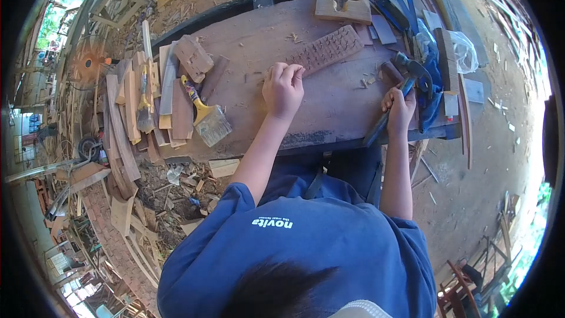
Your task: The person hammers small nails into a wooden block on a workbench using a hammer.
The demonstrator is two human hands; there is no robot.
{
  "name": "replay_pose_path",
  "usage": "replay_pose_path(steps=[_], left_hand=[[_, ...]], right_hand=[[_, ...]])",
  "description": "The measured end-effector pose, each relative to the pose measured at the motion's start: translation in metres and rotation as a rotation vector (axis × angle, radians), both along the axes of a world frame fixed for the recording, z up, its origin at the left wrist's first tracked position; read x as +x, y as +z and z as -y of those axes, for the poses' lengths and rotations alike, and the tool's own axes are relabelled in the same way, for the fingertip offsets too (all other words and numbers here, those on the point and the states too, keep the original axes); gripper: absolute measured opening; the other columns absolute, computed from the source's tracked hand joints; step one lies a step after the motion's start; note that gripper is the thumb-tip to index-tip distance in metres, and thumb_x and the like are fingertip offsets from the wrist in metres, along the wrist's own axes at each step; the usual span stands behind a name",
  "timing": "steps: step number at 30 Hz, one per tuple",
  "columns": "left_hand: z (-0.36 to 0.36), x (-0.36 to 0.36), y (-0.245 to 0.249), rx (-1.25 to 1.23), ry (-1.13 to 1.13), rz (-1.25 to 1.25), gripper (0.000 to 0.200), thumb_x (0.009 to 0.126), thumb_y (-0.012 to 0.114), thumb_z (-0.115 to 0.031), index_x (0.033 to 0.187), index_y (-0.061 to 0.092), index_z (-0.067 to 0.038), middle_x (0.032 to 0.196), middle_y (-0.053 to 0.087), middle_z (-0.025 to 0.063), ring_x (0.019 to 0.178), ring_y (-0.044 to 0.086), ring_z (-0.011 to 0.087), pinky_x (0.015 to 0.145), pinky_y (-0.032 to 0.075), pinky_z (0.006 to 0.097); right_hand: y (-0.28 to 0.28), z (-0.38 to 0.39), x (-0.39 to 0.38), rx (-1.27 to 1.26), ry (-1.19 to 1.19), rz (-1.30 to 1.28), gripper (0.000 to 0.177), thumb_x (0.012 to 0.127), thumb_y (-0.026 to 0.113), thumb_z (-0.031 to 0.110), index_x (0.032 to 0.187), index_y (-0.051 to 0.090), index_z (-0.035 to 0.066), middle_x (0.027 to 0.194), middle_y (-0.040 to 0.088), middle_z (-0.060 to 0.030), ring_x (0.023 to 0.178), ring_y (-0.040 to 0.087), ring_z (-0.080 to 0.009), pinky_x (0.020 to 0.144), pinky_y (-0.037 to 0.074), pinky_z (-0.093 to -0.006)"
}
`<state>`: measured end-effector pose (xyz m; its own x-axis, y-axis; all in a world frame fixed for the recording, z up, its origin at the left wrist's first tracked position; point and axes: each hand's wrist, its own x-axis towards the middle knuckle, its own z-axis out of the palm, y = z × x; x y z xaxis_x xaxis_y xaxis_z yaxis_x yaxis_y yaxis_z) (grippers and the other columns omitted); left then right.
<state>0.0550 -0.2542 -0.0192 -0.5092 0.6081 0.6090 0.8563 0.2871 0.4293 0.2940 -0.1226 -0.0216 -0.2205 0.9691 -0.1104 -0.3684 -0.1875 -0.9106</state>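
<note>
My right hand [400, 109] is wrapped around the dark handle of a hammer [415, 69], whose metal head points away from me at the bench's right side. My left hand [283, 91] is closed in a pinch at the near left end of a brown wooden board [328, 48]. Whatever those fingertips hold, if anything, is too small to make out. Rows of small dark spikes or nails stand across the board, which lies slanted on the wooden workbench [247, 100].
A yellow-handled paintbrush [212, 123] and another brush [145, 109] lie left among wood offcuts [168, 82]. Behind the board sits a wooden hand plane or handled block [343, 6]. Blue-handled tools [406, 9], blue cloth [431, 106] and a clear plastic bag [464, 53] crowd the right edge.
</note>
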Motion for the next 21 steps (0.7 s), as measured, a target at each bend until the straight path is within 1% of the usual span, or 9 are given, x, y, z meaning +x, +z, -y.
replay_pose_path(steps=[3, 9, 11, 12, 13, 15, 16, 17, 21], left_hand=[[0.002, -0.001, -0.008, 0.016, -0.003, 0.062, 0.01, 0.084, 0.074, -0.023, 0.081, 0.07, -0.014, 0.08, 0.057, 0.0011, 0.069, 0.061, 0.0217, 0.062, 0.049, 0.0352], [0.003, -0.002, -0.009, 0.078, -0.015, 0.099, 0.008, 0.08, 0.077, -0.021, 0.082, 0.071, -0.015, 0.076, 0.056, 0.0002, 0.071, 0.06, 0.022, 0.064, 0.048, 0.0347], [0.004, -0.004, -0.008, 0.088, -0.017, 0.101, 0.008, 0.079, 0.077, -0.02, 0.082, 0.071, -0.015, 0.076, 0.056, 0.0002, 0.071, 0.061, 0.0221, 0.065, 0.048, 0.0348], [0.003, -0.006, -0.007, 0.113, -0.039, 0.063, 0.008, 0.078, 0.078, -0.019, 0.082, 0.072, -0.015, 0.075, 0.056, 0.0001, 0.069, 0.06, 0.0216, 0.064, 0.048, 0.0347], [0.004, -0.007, -0.007, 0.14, -0.057, 0.027, 0.009, 0.077, 0.079, -0.017, 0.081, 0.072, -0.014, 0.074, 0.057, 0.0, 0.068, 0.06, 0.0211, 0.063, 0.048, 0.0345], [0.006, -0.007, -0.006, 0.142, -0.048, 0.069, 0.009, 0.077, 0.079, -0.017, 0.081, 0.071, -0.014, 0.073, 0.057, 0.0, 0.069, 0.061, 0.0217, 0.064, 0.048, 0.0348], [0.007, -0.007, -0.005, 0.136, -0.059, 0.097, 0.01, 0.076, 0.079, -0.016, 0.081, 0.071, -0.014, 0.073, 0.057, 0.0, 0.071, 0.061, 0.0222, 0.065, 0.048, 0.0351], [0.007, -0.007, -0.005, 0.147, -0.038, 0.112, 0.01, 0.076, 0.079, -0.016, 0.081, 0.071, -0.014, 0.073, 0.057, 0.0, 0.071, 0.061, 0.0222, 0.065, 0.048, 0.0351], [0.009, -0.01, -0.008, 0.116, -0.037, 0.122, 0.008, 0.077, 0.077, -0.017, 0.08, 0.07, -0.015, 0.075, 0.058, -0.0002, 0.075, 0.062, 0.021, 0.068, 0.049, 0.0355]], right_hand=[[0.005, 0.003, 0.003, 0.027, 0.041, 0.044, 0.009, 0.09, 0.049, -0.001, 0.094, 0.045, 0.005, 0.065, 0.046, -0.0018, 0.048, 0.044, -0.0103, 0.043, 0.039, -0.0265], [0.051, 0.043, -0.021, -0.035, 0.306, 0.303, 0.012, 0.101, 0.053, 0.017, 0.096, 0.049, 0.008, 0.062, 0.047, 0.0016, 0.048, 0.048, -0.0083, 0.044, 0.039, -0.025], [0.062, 0.057, -0.04, 0.164, 0.394, 0.51, 0.019, 0.105, 0.049, 0.024, 0.101, 0.054, 0.006, 0.06, 0.043, 0.003, 0.046, 0.041, -0.0037, 0.04, 0.031, -0.0193], [0.066, 0.059, -0.046, 0.257, 0.423, 0.657, 0.025, 0.102, 0.054, 0.026, 0.1, 0.057, 0.001, 0.065, 0.059, -0.0067, 0.054, 0.058, -0.0158, 0.05, 0.041, -0.0287], [0.068, 0.062, -0.054, 0.266, 0.438, 0.671, 0.025, 0.102, 0.054, 0.026, 0.1, 0.057, 0.001, 0.065, 0.059, -0.0067, 0.054, 0.058, -0.0158, 0.05, 0.041, -0.0287], [0.074, 0.068, -0.073, 0.573, 0.39, 0.799, 0.026, 0.104, 0.051, 0.028, 0.106, 0.057, 0.003, 0.064, 0.05, 0.0024, 0.053, 0.047, -0.0062, 0.049, 0.036, -0.0232], [0.084, 0.07, -0.08, 0.597, 0.42, 0.795, 0.028, 0.103, 0.053, 0.027, 0.108, 0.058, 0.0, 0.065, 0.056, -0.0043, 0.055, 0.052, -0.0138, 0.052, 0.039, -0.0296], [0.084, 0.071, -0.086, 0.611, 0.441, 0.807, 0.028, 0.103, 0.053, 0.027, 0.108, 0.058, 0.0, 0.065, 0.056, -0.0043, 0.055, 0.052, -0.0138, 0.052, 0.039, -0.0296], [0.083, 0.069, -0.102, 0.736, 0.522, 0.946, 0.027, 0.101, 0.056, 0.024, 0.111, 0.058, -0.001, 0.069, 0.058, -0.018, 0.057, 0.056, -0.0285, 0.056, 0.044, -0.0375]])
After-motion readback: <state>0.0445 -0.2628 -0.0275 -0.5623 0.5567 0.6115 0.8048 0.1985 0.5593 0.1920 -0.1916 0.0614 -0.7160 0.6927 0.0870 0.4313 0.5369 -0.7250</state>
